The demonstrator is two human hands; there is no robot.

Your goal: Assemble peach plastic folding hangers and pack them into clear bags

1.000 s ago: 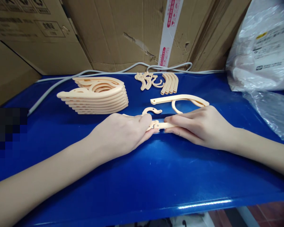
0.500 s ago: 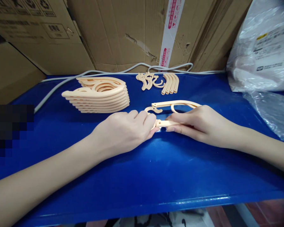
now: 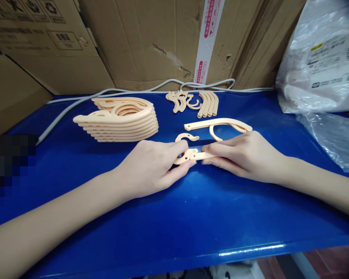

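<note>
- Cream plastic curved piece (image 3: 184,159): clamped between left hand (image 3: 155,166) thumb and fingers, over the blue glossy tabletop (image 3: 174,224).
- Cream plastic bar (image 3: 205,155): pinched by right hand (image 3: 246,157), end meeting curved piece. Left fingers have shifted, exposing the joint for checking; locking cannot be told.
- Cream arched arm (image 3: 218,123): just beyond right hand, limiting clearance.
- Cream nested stack (image 3: 119,126): farther left.

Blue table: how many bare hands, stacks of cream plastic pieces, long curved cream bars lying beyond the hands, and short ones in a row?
Bare left hand and bare right hand: 2
Stack of cream plastic pieces: 1
Long curved cream plastic bar: 1
Short curved cream plastic bars in a row: 4
Total: 8
</note>
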